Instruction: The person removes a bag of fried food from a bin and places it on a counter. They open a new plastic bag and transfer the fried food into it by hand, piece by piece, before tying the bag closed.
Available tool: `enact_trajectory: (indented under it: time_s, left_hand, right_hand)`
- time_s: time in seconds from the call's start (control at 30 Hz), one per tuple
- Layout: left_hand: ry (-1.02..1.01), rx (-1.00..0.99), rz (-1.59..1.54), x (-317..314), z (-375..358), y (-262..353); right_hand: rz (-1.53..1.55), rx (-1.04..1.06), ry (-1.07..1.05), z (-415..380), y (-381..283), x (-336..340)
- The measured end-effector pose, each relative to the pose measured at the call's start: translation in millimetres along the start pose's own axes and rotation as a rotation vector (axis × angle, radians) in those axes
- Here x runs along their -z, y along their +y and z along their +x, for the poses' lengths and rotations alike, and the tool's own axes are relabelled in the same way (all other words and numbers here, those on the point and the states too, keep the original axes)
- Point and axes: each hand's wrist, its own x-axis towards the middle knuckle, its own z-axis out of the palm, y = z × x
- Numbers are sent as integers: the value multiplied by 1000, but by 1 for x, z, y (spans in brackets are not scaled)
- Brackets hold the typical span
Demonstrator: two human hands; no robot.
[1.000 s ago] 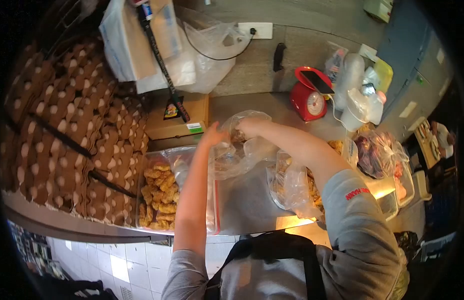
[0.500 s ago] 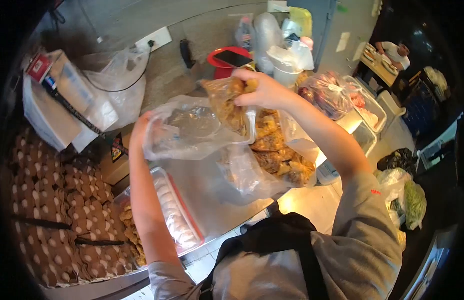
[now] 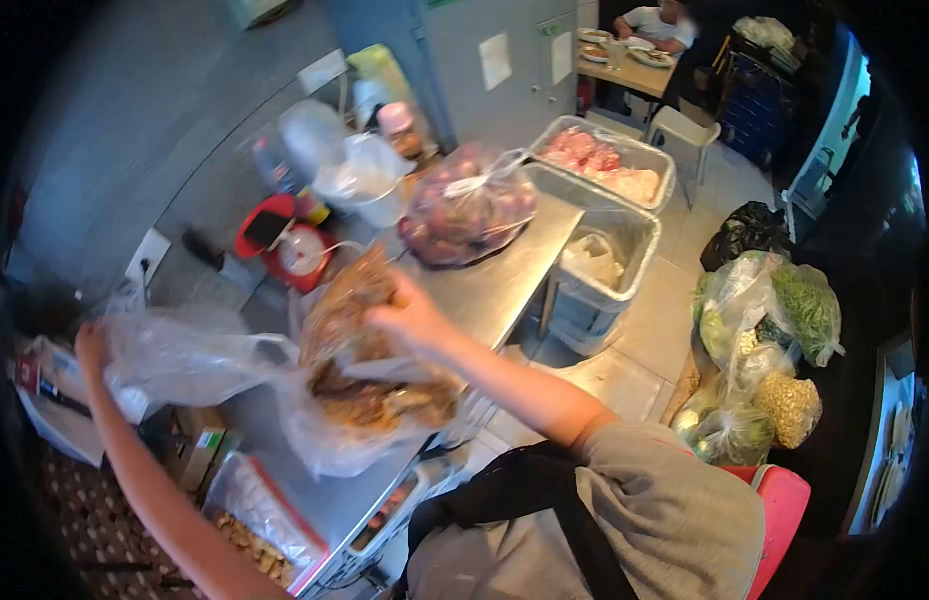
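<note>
At the far left, my left hand point(image 3: 93, 350) is closed on the edge of a clear plastic bag point(image 3: 190, 355), which is stretched across the metal table. My right hand point(image 3: 410, 312) grips a small clear bag of brown food point(image 3: 345, 300), held upright. Just below it, a larger plastic bag point(image 3: 330, 445) lies open on the table. Brown food pieces point(image 3: 390, 408) show inside this larger bag. What exactly the brown food is, I cannot make out.
A red scale point(image 3: 300, 255) with a phone point(image 3: 268, 229) on it stands by the wall. Beyond are a tied bag of dark red produce point(image 3: 470, 205) and bins point(image 3: 595, 320), one with pink meat point(image 3: 590, 155). Bagged vegetables point(image 3: 750, 310) sit right. A person point(image 3: 660, 28) sits behind.
The view has swung right, bringing the bins and vegetables further into sight. My right hand still grips the small food bag, now above the larger one. My left hand keeps hold of the clear bag.
</note>
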Motion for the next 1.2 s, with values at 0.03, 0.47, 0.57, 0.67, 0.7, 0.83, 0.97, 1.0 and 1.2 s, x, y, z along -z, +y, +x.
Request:
enact_trajectory:
  time_s: [0.03, 0.47, 0.57, 0.67, 0.7, 0.83, 0.97, 1.0, 1.2]
  left_hand:
    - [-3, -12, -6, 11, -2, 17]
    - [93, -364, 352, 155, 23, 376]
    - [92, -548, 21, 139, 15, 519]
    - [-25, -485, -813, 65, 64, 625]
    - [-31, -540, -835, 66, 21, 687]
    - [-112, -585, -994, 84, -124, 854]
    - [-310, -505, -1217, -36, -144, 948]
    - [-277, -436, -1280, -70, -161, 972]
    - [-197, 105, -1449, -304, -315, 1045]
  right_hand:
    - [-95, 9, -76, 0, 4, 7]
    - [-1219, 242, -804, -9, 48, 16]
    - [-1115, 605, -711, -14, 33, 61]
    - [-1084, 638, -653, -15, -11, 120]
    - [-1079, 593, -595, -19, -24, 143]
    - [-1186, 230, -345, -45, -88, 251]
    - [-1308, -59, 84, -103, -163, 363]
    - [-1441, -140, 182, -126, -165, 396]
    - [-1386, -413, 538, -238, -226, 560]
